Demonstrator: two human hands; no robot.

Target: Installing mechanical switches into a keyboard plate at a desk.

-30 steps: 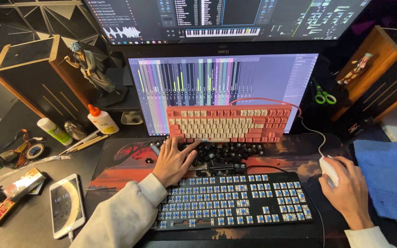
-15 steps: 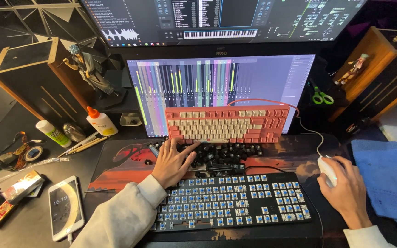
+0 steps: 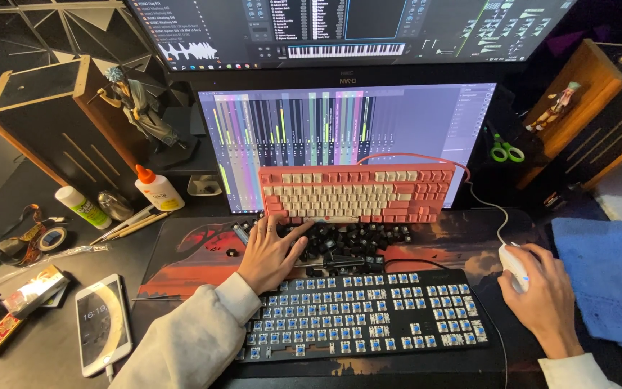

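Observation:
My left hand [image 3: 269, 252] rests palm down, fingers spread, on a pile of loose black keycaps [image 3: 354, 241] just below a pink and cream keyboard [image 3: 358, 191] that leans against the lower monitor [image 3: 347, 133]. Its fingertips touch the pink keyboard's lower edge. My right hand [image 3: 545, 302] lies cupped over a white mouse [image 3: 514, 265] at the right. Between the two hands sits a black keyboard [image 3: 368, 317] stripped of its caps, with blue switches showing.
A desk mat [image 3: 196, 252] lies under the keyboards. At the left are a phone [image 3: 101, 323], glue bottle [image 3: 158, 190], tape rolls [image 3: 26, 241], brushes and a figurine [image 3: 138, 108]. Wooden speakers [image 3: 59, 119] flank the monitors. A blue cloth [image 3: 610, 277] lies at the right, green scissors [image 3: 505, 150] behind.
None of the objects has moved. The view has shifted very slightly, and both hands stay where they were.

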